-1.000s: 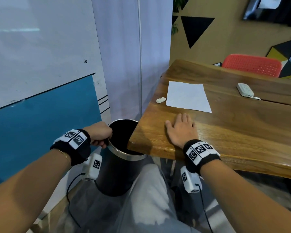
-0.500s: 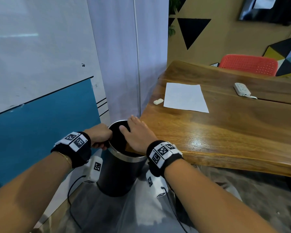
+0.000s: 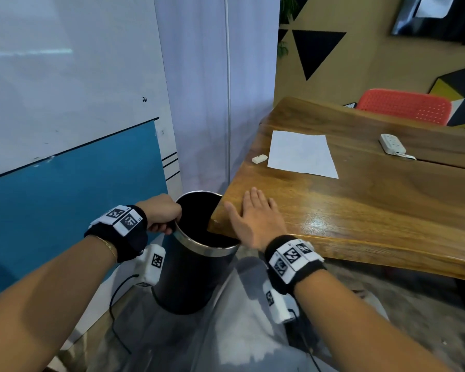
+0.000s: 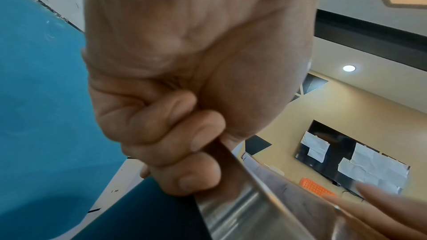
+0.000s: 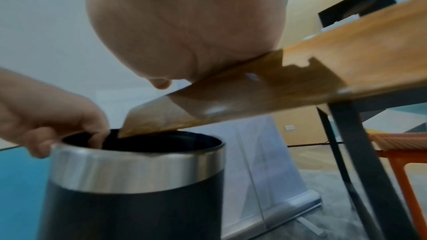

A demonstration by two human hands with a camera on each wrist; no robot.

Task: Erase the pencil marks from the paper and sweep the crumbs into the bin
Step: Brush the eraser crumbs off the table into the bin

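A black bin (image 3: 188, 277) with a steel rim (image 5: 138, 169) stands under the near left corner of the wooden table (image 3: 360, 210). My left hand (image 3: 163, 216) grips the rim (image 4: 233, 207) on its left side, fingers curled over the edge. My right hand (image 3: 255, 218) lies flat on the table corner just above the bin, fingers straight. Further back on the table lie a white sheet of paper (image 3: 301, 155) and a small white eraser (image 3: 259, 158) to its left. No crumbs can be made out.
A white power strip (image 3: 392, 143) lies on the table at the right. A red chair (image 3: 403, 106) stands behind the table. A blue and white panel (image 3: 65, 183) and a pale curtain (image 3: 215, 89) bound the left side. Table legs (image 5: 351, 152) stand right of the bin.
My right hand swept left off the table over the bin's opening, then came back onto the table corner. My left hand has stayed on the rim.
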